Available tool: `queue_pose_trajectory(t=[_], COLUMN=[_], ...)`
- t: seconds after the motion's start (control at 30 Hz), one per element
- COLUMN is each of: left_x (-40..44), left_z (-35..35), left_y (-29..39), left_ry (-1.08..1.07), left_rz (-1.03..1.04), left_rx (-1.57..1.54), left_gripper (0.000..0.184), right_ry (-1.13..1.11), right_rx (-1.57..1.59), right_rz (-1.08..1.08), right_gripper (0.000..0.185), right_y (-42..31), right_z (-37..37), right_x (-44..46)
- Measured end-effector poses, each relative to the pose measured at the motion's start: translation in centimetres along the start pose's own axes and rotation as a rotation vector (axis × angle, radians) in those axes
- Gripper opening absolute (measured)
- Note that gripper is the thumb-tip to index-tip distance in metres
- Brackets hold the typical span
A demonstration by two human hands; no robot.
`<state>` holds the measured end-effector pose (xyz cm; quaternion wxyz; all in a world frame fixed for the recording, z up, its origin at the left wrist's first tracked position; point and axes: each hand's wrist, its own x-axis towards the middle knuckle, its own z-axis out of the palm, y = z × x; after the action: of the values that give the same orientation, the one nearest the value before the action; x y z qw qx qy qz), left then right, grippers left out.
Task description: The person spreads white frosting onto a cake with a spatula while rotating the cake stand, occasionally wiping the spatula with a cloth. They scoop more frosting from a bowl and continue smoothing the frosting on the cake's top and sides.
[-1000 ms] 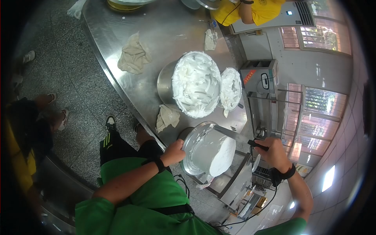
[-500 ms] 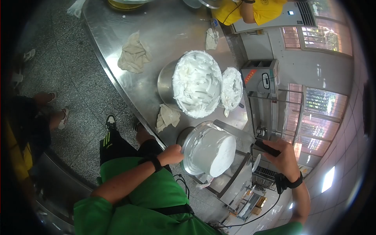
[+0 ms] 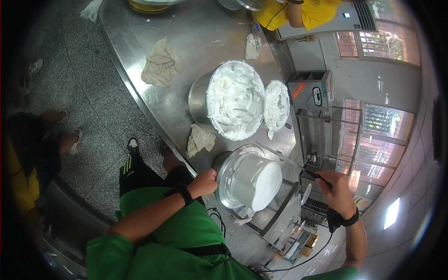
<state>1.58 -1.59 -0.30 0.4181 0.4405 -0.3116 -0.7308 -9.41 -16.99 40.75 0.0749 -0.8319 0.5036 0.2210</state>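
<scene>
A tall round cake covered in white cream [image 3: 264,185] stands on a metal cake turntable [image 3: 226,198]. Fingers curled, my left hand [image 3: 204,183] is at the turntable's near rim. My right hand [image 3: 337,190] is closed round the black handle of a palette knife [image 3: 284,157], whose long blade lies along the far upper side of the cake. From this view I cannot tell whether the blade touches the cream. Above the turntable in view sits a large metal bowl heaped with white cream [image 3: 237,100], beside a smaller cream-covered round container [image 3: 276,106].
Crumpled cloths [image 3: 160,64] lie on the steel table [image 3: 196,32], including a beige cloth [image 3: 200,140] near the turntable. A person in a yellow shirt [image 3: 319,13] stands at the table's far end. A grey appliance [image 3: 311,91] is by the wall.
The palette knife blade has turned from showing its flat face to showing more of its narrow edge. My right hand has tilted slightly; my left hand stays at the turntable rim.
</scene>
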Motion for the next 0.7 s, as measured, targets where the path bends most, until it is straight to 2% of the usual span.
queue_pose_trajectory(t=[0.07,0.1,0.2,0.23,0.27,0.43,0.5,0.53,0.63,0.7], left_x=[-0.1,-0.1,0.8,1.5,1.8,1.4,1.6,1.3,0.7,0.8], left_z=[-0.5,-0.5,0.3,0.8,0.9,0.3,0.0,-0.3,-0.8,-1.0], left_y=[0.9,0.6,-3.2,-5.7,-7.1,-7.4,-6.9,-6.0,-3.8,-5.2], left_ry=[-0.097,-0.097,-0.121,-0.189,-0.257,-0.326,-0.35,-0.374,-0.43,-0.428], left_rz=[-0.062,-0.061,-0.001,0.056,0.113,0.225,0.272,0.228,0.118,0.129], left_rx=[0.162,0.166,0.262,0.315,0.372,0.421,0.475,0.487,0.502,0.544], left_gripper=[0.02,0.02,0.009,0.006,0.008,0.016,0.016,0.017,0.022,0.02], right_ry=[0.0,-0.027,-0.06,-0.069,-0.057,0.062,0.117,0.143,0.254,0.372], right_rx=[0.038,0.104,0.236,0.299,0.306,0.475,0.466,0.485,0.519,0.498], right_rz=[0.003,0.09,0.227,0.278,0.274,0.392,0.352,0.314,0.133,0.041], right_gripper=[0.016,0.015,0.016,0.018,0.018,0.03,0.035,0.037,0.046,0.055], right_y=[0.2,0.3,0.2,0.1,-0.1,-2.2,-4.9,-5.5,-7.2,-10.6], right_z=[0.0,-0.1,-0.4,-0.6,-0.6,1.1,2.4,4.0,11.6,15.7], right_x=[-0.3,-0.6,-1.5,-1.9,-2.5,-7.2,-8.4,-9.1,-9.9,-8.6])
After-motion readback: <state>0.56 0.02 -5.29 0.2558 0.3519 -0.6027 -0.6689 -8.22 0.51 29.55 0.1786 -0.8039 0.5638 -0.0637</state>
